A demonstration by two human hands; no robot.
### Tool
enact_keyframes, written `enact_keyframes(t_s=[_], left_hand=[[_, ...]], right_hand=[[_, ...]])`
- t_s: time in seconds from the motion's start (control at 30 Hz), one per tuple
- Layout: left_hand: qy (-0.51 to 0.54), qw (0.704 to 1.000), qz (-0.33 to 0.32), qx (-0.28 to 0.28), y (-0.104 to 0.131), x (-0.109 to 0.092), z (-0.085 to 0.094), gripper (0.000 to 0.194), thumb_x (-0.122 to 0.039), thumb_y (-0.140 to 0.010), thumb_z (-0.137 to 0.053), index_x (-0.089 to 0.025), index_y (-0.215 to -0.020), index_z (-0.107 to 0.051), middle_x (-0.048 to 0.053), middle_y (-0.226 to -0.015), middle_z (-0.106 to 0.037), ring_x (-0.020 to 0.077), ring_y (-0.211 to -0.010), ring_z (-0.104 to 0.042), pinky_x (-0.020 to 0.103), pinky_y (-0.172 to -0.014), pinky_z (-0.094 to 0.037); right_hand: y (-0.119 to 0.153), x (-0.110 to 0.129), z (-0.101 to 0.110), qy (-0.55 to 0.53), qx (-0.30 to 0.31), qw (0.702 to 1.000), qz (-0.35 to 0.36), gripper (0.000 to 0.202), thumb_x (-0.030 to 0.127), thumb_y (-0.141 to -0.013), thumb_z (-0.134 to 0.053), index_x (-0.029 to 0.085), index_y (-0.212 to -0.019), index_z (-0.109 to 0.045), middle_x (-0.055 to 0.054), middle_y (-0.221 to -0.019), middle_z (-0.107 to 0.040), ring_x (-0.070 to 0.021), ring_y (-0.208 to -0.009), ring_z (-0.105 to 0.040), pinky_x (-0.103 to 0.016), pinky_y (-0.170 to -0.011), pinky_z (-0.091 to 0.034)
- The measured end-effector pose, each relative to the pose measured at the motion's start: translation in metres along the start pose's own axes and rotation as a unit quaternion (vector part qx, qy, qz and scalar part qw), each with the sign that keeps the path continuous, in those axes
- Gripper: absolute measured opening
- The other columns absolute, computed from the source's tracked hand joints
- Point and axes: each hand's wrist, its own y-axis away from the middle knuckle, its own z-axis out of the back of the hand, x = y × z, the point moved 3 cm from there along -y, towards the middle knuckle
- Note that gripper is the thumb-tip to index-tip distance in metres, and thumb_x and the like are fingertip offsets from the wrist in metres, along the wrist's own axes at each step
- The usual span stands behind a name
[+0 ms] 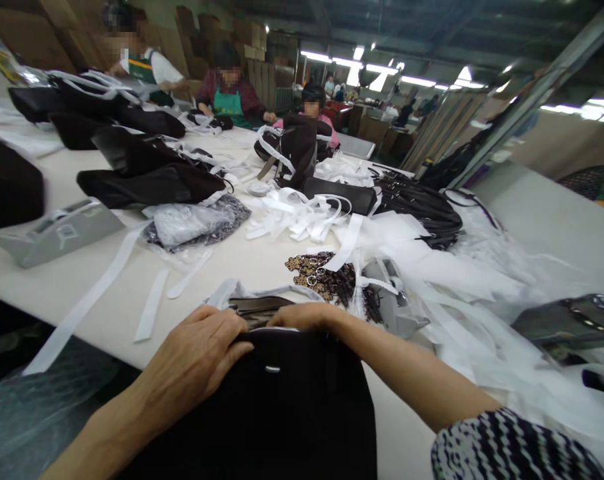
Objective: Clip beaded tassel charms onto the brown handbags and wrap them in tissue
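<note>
"Left hand (pixel 209 347) pinches the black bag (pixel 302 407) at its rim; right hand (pixel 302 317) dips into the mouth, fingers hidden, grip unclear!"

"Which way's it pointing?"

"Mouth forward, at the worktop (pixel 117 313)'s near edge; base out of view, long axis uncertain. Leopard-print pieces (pixel 309 273) lie beyond!"

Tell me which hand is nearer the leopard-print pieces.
Right. The right hand is at the opening of the black bag, just short of the leopard-print pieces; the left hand holds the bag's rim, farther off to their left.
</note>
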Motion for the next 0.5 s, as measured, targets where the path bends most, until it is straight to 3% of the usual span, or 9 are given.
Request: enact_keyframes(t_s=[0.07,0.13,0.2,0.27,0.33,0.4,0.5], left_hand=[[-0.021,0.999,0.034,-0.005,-0.002,0.015,-0.016,0.013,-0.033,-0.094,-0.049,-0.022,-0.090,-0.055,0.001,-0.078,-0.063,0.0208,-0.075,-0.059,0.035,-0.079,-0.042],[-0.039,0.996,0.077,0.012,0.000,0.033,-0.043,0.015,-0.033,-0.093,-0.049,-0.021,-0.092,-0.057,0.003,-0.082,-0.064,0.0220,-0.078,-0.060,0.037,-0.082,-0.041],[-0.045,0.992,0.105,0.050,0.005,0.050,-0.078,0.016,-0.032,-0.093,-0.049,-0.020,-0.090,-0.059,0.004,-0.083,-0.065,0.0233,-0.081,-0.060,0.037,-0.080,-0.042],[-0.057,0.989,0.115,0.071,0.010,0.063,-0.109,0.017,-0.030,-0.092,-0.050,-0.020,-0.088,-0.062,0.006,-0.082,-0.066,0.0249,-0.082,-0.059,0.038,-0.079,-0.042],[-0.054,0.990,0.113,0.067,0.013,0.072,-0.128,0.017,-0.031,-0.091,-0.051,-0.019,-0.092,-0.063,0.007,-0.086,-0.067,0.0256,-0.086,-0.060,0.039,-0.082,-0.043],[-0.036,0.992,0.108,0.057,0.013,0.076,-0.131,0.018,-0.031,-0.091,-0.052,-0.019,-0.098,-0.064,0.008,-0.095,-0.068,0.0261,-0.094,-0.060,0.040,-0.086,-0.044],[0.001,0.993,0.112,0.040,0.010,0.074,-0.109,0.025,-0.031,-0.090,-0.053,-0.019,-0.109,-0.063,0.012,-0.119,-0.064,0.0282,-0.112,-0.057,0.043,-0.095,-0.044]], right_hand=[[0.001,0.005,0.012,0.009,0.021,1.000,0.005,0.035,0.046,-0.088,-0.055,0.018,-0.088,-0.076,0.001,-0.077,-0.072,-0.0141,-0.069,-0.063,-0.022,-0.066,-0.046],[0.002,0.007,0.010,0.046,-0.006,0.998,0.038,0.044,0.052,-0.093,-0.044,0.020,-0.100,-0.073,0.000,-0.090,-0.073,-0.0162,-0.079,-0.064,-0.023,-0.072,-0.047],[0.003,0.002,-0.009,0.135,-0.069,0.986,0.070,0.041,0.052,-0.092,-0.049,0.020,-0.110,-0.068,-0.004,-0.103,-0.070,-0.0209,-0.092,-0.063,-0.029,-0.080,-0.048],[0.002,-0.009,-0.037,0.259,-0.124,0.955,0.072,0.036,0.041,-0.089,-0.058,0.016,-0.113,-0.064,-0.012,-0.113,-0.066,-0.0271,-0.105,-0.059,-0.038,-0.089,-0.045],[0.002,-0.019,-0.059,0.319,-0.142,0.933,0.084,0.029,0.032,-0.089,-0.059,0.014,-0.112,-0.063,-0.015,-0.116,-0.063,-0.0284,-0.110,-0.056,-0.042,-0.094,-0.044],[0.007,-0.021,-0.062,0.300,-0.160,0.932,0.124,0.024,0.027,-0.089,-0.061,0.015,-0.109,-0.064,-0.014,-0.119,-0.062,-0.0257,-0.113,-0.055,-0.039,-0.097,-0.043],[0.030,-0.011,-0.033,0.192,-0.216,0.939,0.184,0.020,0.027,-0.090,-0.058,0.019,-0.107,-0.067,-0.007,-0.116,-0.065,-0.0180,-0.109,-0.058,-0.028,-0.097,-0.042]])
